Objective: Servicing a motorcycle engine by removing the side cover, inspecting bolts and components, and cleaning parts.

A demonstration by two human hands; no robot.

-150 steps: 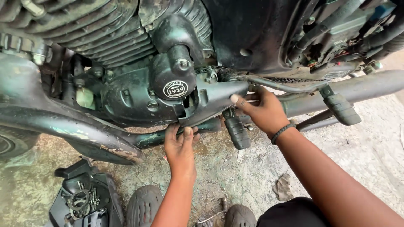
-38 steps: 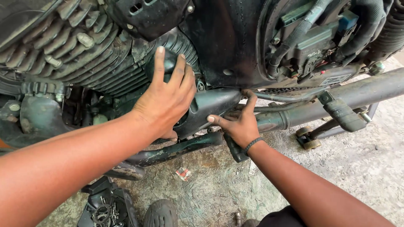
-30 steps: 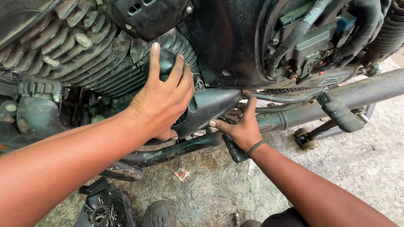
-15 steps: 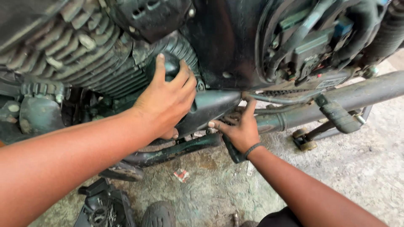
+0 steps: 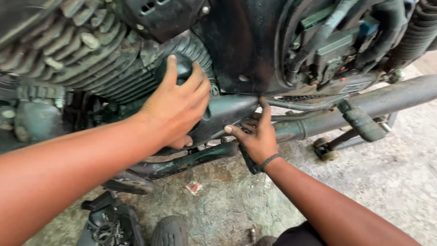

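Your left hand (image 5: 175, 107) lies flat, fingers spread, on engine side cover (image 5: 218, 120), frame centre; right hand (image 5: 257, 136) pinches cover's lower edge just below-right.

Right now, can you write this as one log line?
left hand: flat on dark metal engine side cover | right hand: at cover's rear tip | grey exhaust pipe: behind

Roadside repair spot: stripped motorcycle engine (image 5: 91, 59), exhaust pipe (image 5: 387, 98), oil-stained concrete ground (image 5: 387, 182).

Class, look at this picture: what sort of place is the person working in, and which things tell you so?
Probably an outdoor or roadside motorcycle repair spot: a grimy finned engine, an exhaust pipe, and rough stained concrete ground with loose parts.
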